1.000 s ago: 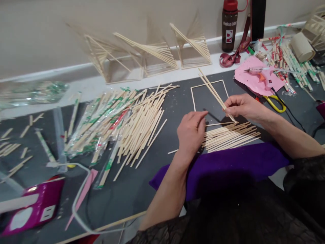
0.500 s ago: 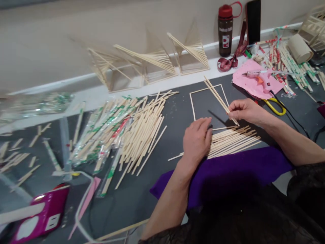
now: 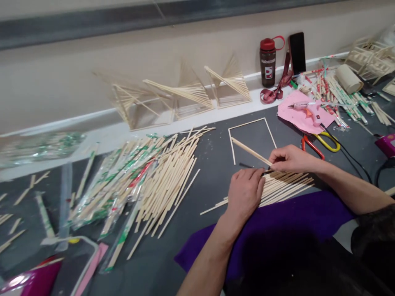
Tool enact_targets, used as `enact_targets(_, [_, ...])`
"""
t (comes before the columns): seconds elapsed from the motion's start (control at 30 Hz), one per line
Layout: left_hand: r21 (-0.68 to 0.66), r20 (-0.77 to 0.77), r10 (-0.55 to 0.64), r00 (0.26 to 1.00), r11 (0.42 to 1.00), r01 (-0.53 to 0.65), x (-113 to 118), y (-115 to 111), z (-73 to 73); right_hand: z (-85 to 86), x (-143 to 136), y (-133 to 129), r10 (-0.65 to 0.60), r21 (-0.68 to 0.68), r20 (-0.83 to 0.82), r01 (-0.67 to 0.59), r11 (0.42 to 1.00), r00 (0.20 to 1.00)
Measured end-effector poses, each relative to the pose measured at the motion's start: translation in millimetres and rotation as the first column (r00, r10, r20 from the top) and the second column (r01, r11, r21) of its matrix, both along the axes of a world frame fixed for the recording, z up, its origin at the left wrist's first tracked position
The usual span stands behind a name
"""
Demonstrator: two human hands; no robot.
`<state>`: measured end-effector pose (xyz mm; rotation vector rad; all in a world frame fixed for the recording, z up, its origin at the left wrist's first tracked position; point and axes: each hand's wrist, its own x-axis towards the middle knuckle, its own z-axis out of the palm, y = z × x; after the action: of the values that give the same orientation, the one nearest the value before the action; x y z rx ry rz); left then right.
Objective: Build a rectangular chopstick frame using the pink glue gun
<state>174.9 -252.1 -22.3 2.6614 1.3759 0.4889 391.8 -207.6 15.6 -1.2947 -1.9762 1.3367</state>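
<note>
My right hand [image 3: 285,159] pinches wooden chopsticks [image 3: 250,150] near their lower end; they slant up to the left over an open frame [image 3: 247,123] of thin sticks lying flat on the table. My left hand [image 3: 245,190] is beside it, fingers curled and nearly meeting the right fingertips. Something small and dark shows at the left fingertips, too hidden to name. Beneath both hands a row of loose chopsticks [image 3: 285,190] lies side by side, partly covered by the left hand. A purple cloth [image 3: 290,218] is in front of the row.
Loose chopsticks [image 3: 173,185] and wrapped chopsticks [image 3: 114,176] are piled to the left. Twisted stick structures [image 3: 185,95] stand by the wall. A glue gun [image 3: 308,112] rests on pink paper [image 3: 286,102], near scissors [image 3: 328,142]. A bottle [image 3: 268,63] and phone [image 3: 297,53] stand behind.
The chopsticks in my right hand have swung left and lower, closer together. Both hands have come together, the right one moving toward the left. The camera view has shifted.
</note>
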Motion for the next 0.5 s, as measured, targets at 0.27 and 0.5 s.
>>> enact_targets(0.27, [-0.060,-0.037,-0.059,0.998,0.997,0.057,0.4,-1.1,5.0,7.1,-2.8,-5.8,0.096,0.081,0.124,-0.107,0.991,0.988])
enact_targets(0.5, [-0.154,-0.063,-0.065,0.996,0.987,0.055,5.5,-6.0,12.5,-0.6,1.4,-5.6,0.089,0.065,0.109,-0.096,0.993,0.990])
